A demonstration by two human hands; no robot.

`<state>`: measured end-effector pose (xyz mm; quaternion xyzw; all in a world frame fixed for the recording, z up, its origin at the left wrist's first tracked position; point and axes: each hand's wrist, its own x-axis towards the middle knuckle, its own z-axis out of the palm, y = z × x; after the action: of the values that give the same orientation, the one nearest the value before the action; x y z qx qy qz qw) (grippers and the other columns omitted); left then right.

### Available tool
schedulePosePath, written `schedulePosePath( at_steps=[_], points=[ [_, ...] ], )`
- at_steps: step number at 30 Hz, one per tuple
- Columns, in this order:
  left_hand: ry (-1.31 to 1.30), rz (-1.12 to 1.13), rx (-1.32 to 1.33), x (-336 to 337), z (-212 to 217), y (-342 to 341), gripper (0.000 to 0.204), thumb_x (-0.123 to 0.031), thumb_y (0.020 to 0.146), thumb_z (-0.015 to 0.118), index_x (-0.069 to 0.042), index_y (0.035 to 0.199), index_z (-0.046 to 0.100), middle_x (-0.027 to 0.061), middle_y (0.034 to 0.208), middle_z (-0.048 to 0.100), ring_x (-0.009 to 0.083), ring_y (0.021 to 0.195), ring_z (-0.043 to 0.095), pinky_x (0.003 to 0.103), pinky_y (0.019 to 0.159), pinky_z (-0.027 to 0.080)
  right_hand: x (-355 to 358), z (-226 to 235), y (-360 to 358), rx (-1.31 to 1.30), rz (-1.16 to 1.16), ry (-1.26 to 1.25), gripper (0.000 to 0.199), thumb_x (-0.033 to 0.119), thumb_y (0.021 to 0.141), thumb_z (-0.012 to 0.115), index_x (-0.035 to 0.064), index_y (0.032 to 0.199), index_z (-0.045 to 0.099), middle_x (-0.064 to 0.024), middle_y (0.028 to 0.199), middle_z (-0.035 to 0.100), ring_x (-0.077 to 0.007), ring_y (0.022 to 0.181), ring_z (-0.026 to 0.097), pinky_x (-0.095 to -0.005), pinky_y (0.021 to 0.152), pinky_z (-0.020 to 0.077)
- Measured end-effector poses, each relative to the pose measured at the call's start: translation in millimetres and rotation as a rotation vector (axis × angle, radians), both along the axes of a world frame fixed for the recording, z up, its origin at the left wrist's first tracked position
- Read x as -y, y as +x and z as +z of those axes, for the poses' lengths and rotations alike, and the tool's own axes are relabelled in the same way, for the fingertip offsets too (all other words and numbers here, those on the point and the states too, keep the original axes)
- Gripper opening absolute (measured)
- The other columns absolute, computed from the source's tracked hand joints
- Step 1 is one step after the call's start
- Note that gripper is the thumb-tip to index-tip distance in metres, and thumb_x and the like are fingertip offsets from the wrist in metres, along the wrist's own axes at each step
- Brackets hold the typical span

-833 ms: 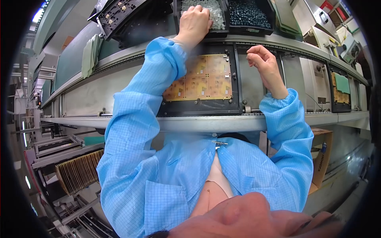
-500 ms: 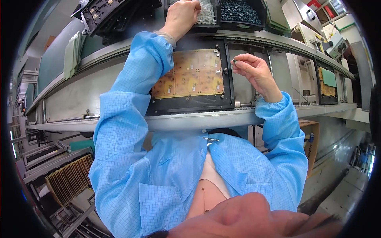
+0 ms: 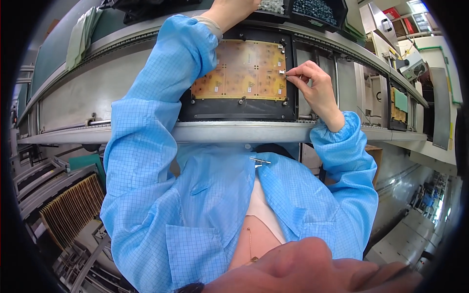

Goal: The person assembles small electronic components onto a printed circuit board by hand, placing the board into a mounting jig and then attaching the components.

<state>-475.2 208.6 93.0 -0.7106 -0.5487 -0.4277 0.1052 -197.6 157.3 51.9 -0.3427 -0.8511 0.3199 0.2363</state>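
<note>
1. Rack of thin boards (image 3: 73, 210): low and left of the amber panel (image 3: 239, 80), well apart from it.
2. Pale green cloth (image 3: 83, 39): left of and above the panel, also well apart.
3. Left hand (image 3: 230, 13): just beyond the panel's far edge, near the bin of white parts (image 3: 272, 6). Fingertips run out of view, so can't tell if it grips anything. Blue sleeve crosses the panel's left side.
4. Panel itself: flat in a black frame (image 3: 229, 112).
5. Right hand (image 3: 317, 88): at the panel's right edge, thumb and index pinched closed, probably on a small dark part (image 3: 287, 76), beside a white connector (image 3: 282, 72).
6. Bin of dark blue parts (image 3: 315, 12): beyond the panel, off its far right corner.
7. Green sheet (image 3: 400, 101) on a second board: well right of the panel.
</note>
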Motion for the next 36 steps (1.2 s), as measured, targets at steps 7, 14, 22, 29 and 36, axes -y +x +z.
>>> schedulePosePath(
  at_steps=[7,14,22,29,36],
  points=[
    [-0.042,-0.059,0.131,28,-1,5,0.010,-0.009,0.084,0.067,0.000,0.085,0.063,0.0210,0.084,0.067,0.0391,0.082,0.066,0.044,0.072,0.053,0,-27,8,0.075,0.016,0.224,0.010,0.004,0.084,0.074,0.0049,0.094,0.074,-0.0063,0.086,0.060,-0.0171,0.075,0.059,-0.0284,0.064,0.0488],
    [-0.150,-0.051,0.235,68,2,-11,0.011,-0.007,0.082,0.072,0.001,0.087,0.066,0.0169,0.079,0.068,0.0295,0.074,0.068,0.036,0.068,0.053,-3,-28,4,0.072,0.071,0.274,0.010,0.002,0.082,0.073,0.0033,0.092,0.072,-0.0073,0.085,0.059,-0.0223,0.080,0.059,-0.0315,0.067,0.0495],
    [-0.259,-0.074,0.569,104,15,-13,0.012,-0.007,0.086,0.072,0.003,0.090,0.067,0.0128,0.081,0.070,0.0152,0.074,0.067,0.029,0.068,0.052,-16,-9,-5,0.063,0.383,0.465,0.013,-0.001,0.077,0.074,0.0024,0.089,0.070,-0.0087,0.086,0.059,-0.0260,0.081,0.057,-0.0365,0.069,0.0504],
    [-0.419,-0.162,0.531,121,-10,-32,0.015,-0.010,0.094,0.066,-0.003,0.106,0.071,0.0042,0.090,0.071,0.0107,0.079,0.067,0.024,0.069,0.054,-40,19,-3,-0.009,0.291,0.285,0.014,-0.001,0.084,0.070,0.0019,0.098,0.071,-0.0106,0.093,0.065,-0.0241,0.085,0.064,-0.0316,0.075,0.0529],
    [-0.622,-0.212,0.623,132,1,-1,0.011,-0.006,0.093,0.067,0.002,0.101,0.069,0.0038,0.084,0.070,0.0072,0.073,0.066,0.022,0.065,0.054,-168,30,-27,0.110,-0.186,0.842,0.016,0.016,0.087,0.070,0.0081,0.100,0.074,-0.0102,0.097,0.070,-0.0305,0.093,0.063,-0.0403,0.084,0.0516]
  ],
)
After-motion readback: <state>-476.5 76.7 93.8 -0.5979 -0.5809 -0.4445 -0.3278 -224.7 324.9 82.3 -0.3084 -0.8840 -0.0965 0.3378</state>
